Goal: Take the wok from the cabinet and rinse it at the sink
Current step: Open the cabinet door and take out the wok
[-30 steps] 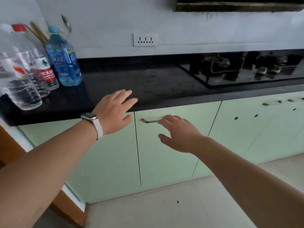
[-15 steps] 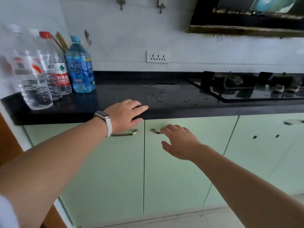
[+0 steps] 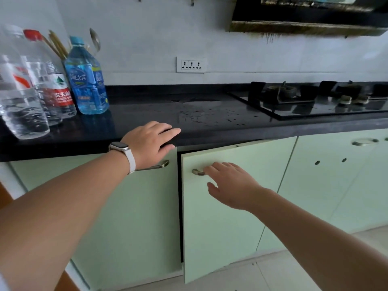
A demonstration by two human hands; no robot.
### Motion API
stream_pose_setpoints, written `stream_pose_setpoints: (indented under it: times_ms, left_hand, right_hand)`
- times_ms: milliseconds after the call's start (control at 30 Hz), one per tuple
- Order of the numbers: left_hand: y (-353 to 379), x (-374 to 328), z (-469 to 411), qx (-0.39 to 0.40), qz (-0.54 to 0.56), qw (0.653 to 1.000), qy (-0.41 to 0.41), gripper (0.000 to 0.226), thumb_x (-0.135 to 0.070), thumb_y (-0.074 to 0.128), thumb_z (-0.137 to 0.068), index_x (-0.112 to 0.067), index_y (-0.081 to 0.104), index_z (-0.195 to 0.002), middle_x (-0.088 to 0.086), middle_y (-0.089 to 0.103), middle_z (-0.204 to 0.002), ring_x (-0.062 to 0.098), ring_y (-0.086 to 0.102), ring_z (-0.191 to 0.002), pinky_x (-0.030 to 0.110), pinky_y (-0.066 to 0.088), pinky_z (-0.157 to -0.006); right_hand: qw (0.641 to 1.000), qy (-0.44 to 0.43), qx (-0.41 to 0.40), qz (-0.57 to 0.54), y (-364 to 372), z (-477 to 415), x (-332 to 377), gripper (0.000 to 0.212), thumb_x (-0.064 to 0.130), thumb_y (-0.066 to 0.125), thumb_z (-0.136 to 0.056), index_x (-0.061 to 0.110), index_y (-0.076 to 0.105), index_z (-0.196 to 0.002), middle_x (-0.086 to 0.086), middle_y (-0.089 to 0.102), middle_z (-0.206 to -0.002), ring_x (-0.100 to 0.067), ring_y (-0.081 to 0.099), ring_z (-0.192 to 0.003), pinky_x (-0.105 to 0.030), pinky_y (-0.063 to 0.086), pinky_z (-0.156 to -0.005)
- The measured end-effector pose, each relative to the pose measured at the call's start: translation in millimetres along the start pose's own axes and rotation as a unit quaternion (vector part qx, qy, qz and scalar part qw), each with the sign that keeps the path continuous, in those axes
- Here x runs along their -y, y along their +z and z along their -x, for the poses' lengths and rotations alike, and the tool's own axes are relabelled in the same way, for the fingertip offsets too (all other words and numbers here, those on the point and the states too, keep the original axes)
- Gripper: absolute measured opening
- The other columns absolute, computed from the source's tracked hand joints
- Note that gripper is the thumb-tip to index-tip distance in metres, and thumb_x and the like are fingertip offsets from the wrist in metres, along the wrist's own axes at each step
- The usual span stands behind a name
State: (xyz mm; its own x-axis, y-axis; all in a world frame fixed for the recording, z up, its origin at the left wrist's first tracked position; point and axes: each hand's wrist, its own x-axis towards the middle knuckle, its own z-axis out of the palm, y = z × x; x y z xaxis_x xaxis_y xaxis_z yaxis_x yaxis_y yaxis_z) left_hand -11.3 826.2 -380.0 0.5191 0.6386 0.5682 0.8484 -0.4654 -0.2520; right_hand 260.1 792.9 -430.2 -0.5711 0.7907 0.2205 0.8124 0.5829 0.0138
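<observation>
Door cracked open since the last frame: it was flush with its neighbour, now its left edge stands proud.

Step in hand: opening the cabinet. The right hand (image 3: 233,185) has its fingers (image 3: 212,168) hooked on the curved brushed-metal handle (image 3: 197,172) of the pale green cabinet door (image 3: 222,206), grip closed on that handle; a dark gap shows along the door's left edge. The left hand (image 3: 150,141) lies flat and open-palmed on the near edge of the black stone table (image 3: 210,120), holding nothing, likely bracing. The wok is not visible; presumably it is inside, behind the door. No sink is in view. Next: swing the door fully right, then reach the free hand into the opening. Clear water bottles (image 3: 23,95) and a blue one (image 3: 87,80) stand far left, well clear.
</observation>
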Motion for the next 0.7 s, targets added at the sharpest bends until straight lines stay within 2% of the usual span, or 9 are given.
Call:
stream_pose_setpoints:
  times_ms: [167,267,367,500,600,700]
  left_hand:
    - [5,2,0,-0.016,-0.003,1.0,-0.002,0.043,-0.028,0.07,-0.094,-0.014,0.065,-0.135,0.014,0.069,-0.123,0.039,0.065,-0.108,0.05,0.06,-0.071]
    - [5,3,-1,-0.019,-0.015,1.0,0.002,0.05,-0.042,0.048,-0.096,-0.016,0.065,-0.134,0.012,0.069,-0.123,0.038,0.065,-0.108,0.049,0.059,-0.068]
    - [5,2,-1,-0.016,-0.023,1.0,0.001,0.055,-0.045,0.042,-0.094,-0.017,0.065,-0.135,0.012,0.069,-0.123,0.038,0.065,-0.107,0.05,0.059,-0.067]
    - [7,1,0,-0.019,-0.024,0.999,-0.007,0.053,-0.044,0.046,-0.094,-0.017,0.064,-0.136,0.012,0.068,-0.124,0.039,0.064,-0.108,0.051,0.058,-0.07]
    - [11,2,-1,-0.027,-0.015,0.999,-0.02,0.042,-0.032,0.061,-0.097,-0.018,0.062,-0.136,0.011,0.068,-0.124,0.04,0.062,-0.11,0.053,0.057,-0.072]
    - [16,5,-2,-0.029,-0.011,0.999,-0.021,0.046,-0.028,0.07,-0.092,-0.018,0.062,-0.136,0.012,0.068,-0.124,0.04,0.062,-0.109,0.054,0.057,-0.073]
  right_hand:
    - [0.999,-0.023,-0.026,-0.02,-6,33,-4,0.033,0.037,0.044,-0.1,0.022,0.055,-0.127,0.005,0.063,-0.114,-0.018,0.056,-0.106,-0.032,0.04,-0.102]
    - [0.998,-0.037,-0.041,-0.018,-9,52,-8,0.026,0.035,0.048,-0.098,0.02,0.059,-0.116,0.008,0.059,-0.096,-0.015,0.051,-0.086,-0.028,0.04,-0.088]
    - [0.998,-0.045,-0.047,-0.017,-16,68,-11,0.018,0.032,0.051,-0.097,0.018,0.06,-0.102,0.01,0.05,-0.083,-0.014,0.042,-0.073,-0.026,0.036,-0.077]
    - [0.998,-0.043,-0.05,-0.022,-25,98,-14,0.019,0.031,0.053,-0.094,0.015,0.062,-0.09,0.002,0.057,-0.078,-0.022,0.05,-0.068,-0.033,0.047,-0.073]
    - [0.999,-0.016,-0.043,-0.025,-32,127,-18,0.023,0.032,0.055,-0.091,0.012,0.063,-0.084,0.002,0.056,-0.074,-0.02,0.049,-0.065,-0.037,0.051,-0.07]
    - [0.999,0.026,-0.026,-0.039,-41,156,-27,0.027,0.039,0.057,-0.087,0.015,0.067,-0.086,0.006,0.059,-0.078,-0.014,0.051,-0.07,-0.036,0.053,-0.076]
